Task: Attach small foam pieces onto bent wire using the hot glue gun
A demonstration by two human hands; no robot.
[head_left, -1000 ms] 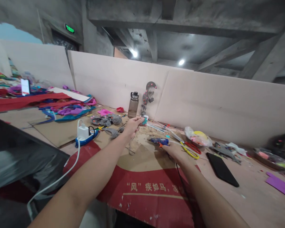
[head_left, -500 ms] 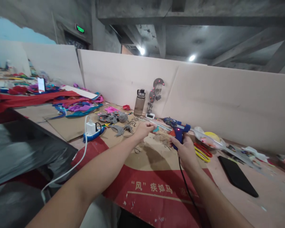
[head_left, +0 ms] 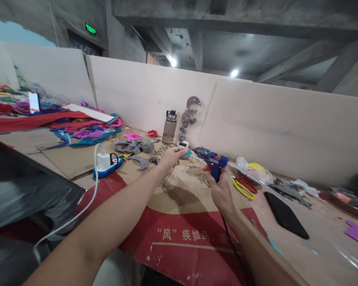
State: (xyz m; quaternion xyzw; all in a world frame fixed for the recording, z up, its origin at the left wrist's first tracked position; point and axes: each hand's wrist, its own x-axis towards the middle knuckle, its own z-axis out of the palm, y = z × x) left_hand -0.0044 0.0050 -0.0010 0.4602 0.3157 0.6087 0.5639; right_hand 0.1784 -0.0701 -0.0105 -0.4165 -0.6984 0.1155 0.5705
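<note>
My left hand (head_left: 173, 157) pinches a small teal piece (head_left: 187, 153), probably fabric or felt, above the cardboard sheet (head_left: 170, 202). Wrapped round the handle of a blue hot glue gun (head_left: 215, 166) is my right hand (head_left: 222, 186). The gun's nozzle points left and is close to the teal piece; whether they touch I cannot tell. A black cord runs down from the gun, and a clear glue stick (head_left: 244, 171) reaches out behind it. Grey crescent shapes (head_left: 141, 162) and grey pieces with pink dots (head_left: 134, 145) lie left of my left hand.
A water bottle (head_left: 169, 129) and a small white timer (head_left: 183, 144) stand by the white partition. Yellow-handled scissors (head_left: 243, 188) and a black phone (head_left: 286, 214) lie to the right. At left sit a blue power strip (head_left: 107, 169) with a charger and colourful fabric scraps (head_left: 89, 133).
The glue gun has turned and risen, so its nozzle now comes near the teal piece. My left hand still holds that piece. The whole view has shifted slightly to the right.
</note>
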